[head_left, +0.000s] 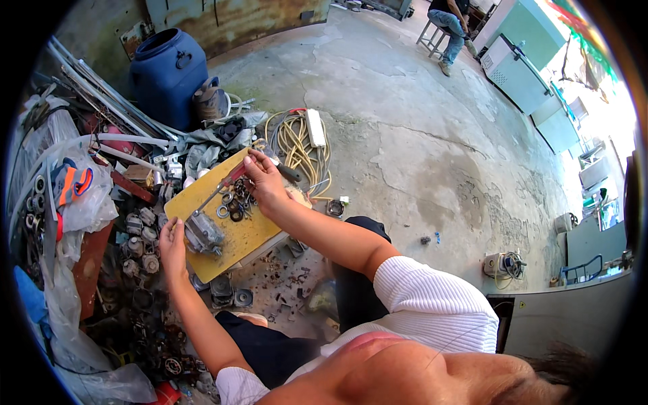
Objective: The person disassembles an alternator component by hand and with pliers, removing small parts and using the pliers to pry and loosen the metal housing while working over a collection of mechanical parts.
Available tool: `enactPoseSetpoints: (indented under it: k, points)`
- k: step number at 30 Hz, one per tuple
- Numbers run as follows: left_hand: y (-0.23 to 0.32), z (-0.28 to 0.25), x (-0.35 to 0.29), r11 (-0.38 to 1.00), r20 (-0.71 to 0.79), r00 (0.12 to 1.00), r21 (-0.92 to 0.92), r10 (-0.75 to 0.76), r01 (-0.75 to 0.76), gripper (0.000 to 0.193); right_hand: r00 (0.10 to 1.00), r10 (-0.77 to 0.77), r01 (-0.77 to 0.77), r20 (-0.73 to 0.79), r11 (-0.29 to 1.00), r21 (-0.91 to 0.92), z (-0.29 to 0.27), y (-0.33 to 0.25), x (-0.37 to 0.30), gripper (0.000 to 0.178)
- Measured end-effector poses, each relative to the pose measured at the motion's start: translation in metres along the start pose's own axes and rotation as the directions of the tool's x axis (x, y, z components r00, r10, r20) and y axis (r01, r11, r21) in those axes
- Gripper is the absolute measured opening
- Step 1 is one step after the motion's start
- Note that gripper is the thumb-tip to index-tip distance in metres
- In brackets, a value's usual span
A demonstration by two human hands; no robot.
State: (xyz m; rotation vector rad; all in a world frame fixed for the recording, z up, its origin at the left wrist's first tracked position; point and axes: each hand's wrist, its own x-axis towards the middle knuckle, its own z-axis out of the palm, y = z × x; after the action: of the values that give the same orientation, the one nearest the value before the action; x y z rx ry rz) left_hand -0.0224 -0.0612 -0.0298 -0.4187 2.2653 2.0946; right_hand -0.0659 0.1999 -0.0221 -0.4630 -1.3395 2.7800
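Observation:
My right hand point(265, 180) is closed around the red handle of a screwdriver point(233, 175), above the yellow board point(260, 231). Its long metal shaft slopes down to the left, the tip end reaching the upper part of a grey metal housing point(202, 233). At the board's left edge, next to that housing, is my left hand point(173, 248), with thumb and forefinger stretched out and apart; whether it touches the housing I cannot tell. Several metal rings and dark small parts point(236, 204) lie on the board between the housing and my right hand.
Metal castings point(140, 243) are heaped to the left. Behind stands a blue barrel point(167, 77), near a coiled yellow cable point(295, 145) and a white power strip point(314, 128). Small scraps litter the floor beneath the board. Far off, a person point(451, 27) sits on a stool.

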Motion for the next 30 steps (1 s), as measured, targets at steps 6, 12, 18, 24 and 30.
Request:
enactPoseSetpoints:
  k: [6, 12, 18, 24, 30]
  points:
    - [0.011, 0.001, -0.009, 1.0, 0.035, 0.999, 0.004, 0.009, -0.009, 0.045, 0.998, 0.066, -0.066, 0.008, 0.998, 0.021, -0.011, 0.004, 0.007, 0.042]
    - [0.009, -0.001, -0.005, 0.999, 0.013, 0.999, 0.013, -0.036, 0.036, 0.047, 0.997, 0.061, -0.064, 0.04, 0.995, 0.078, -0.008, 0.007, 0.007, 0.04]
    - [0.015, 0.004, -0.011, 1.0, 0.017, 1.0, 0.0, 0.012, -0.012, 0.047, 0.995, 0.095, -0.096, 0.01, 0.995, 0.033, 0.001, -0.007, -0.007, 0.039]
    - [-0.001, -0.003, 0.002, 1.0, 0.051, 0.999, -0.029, 0.005, -0.003, 0.049, 0.999, 0.052, -0.052, -0.004, 0.997, -0.057, -0.005, 0.002, -0.001, 0.038]
    - [0.019, 0.003, -0.014, 1.0, 0.046, 0.999, -0.02, 0.015, -0.014, 0.047, 0.997, 0.081, -0.081, 0.012, 0.997, -0.004, -0.001, 0.0, -0.002, 0.038]
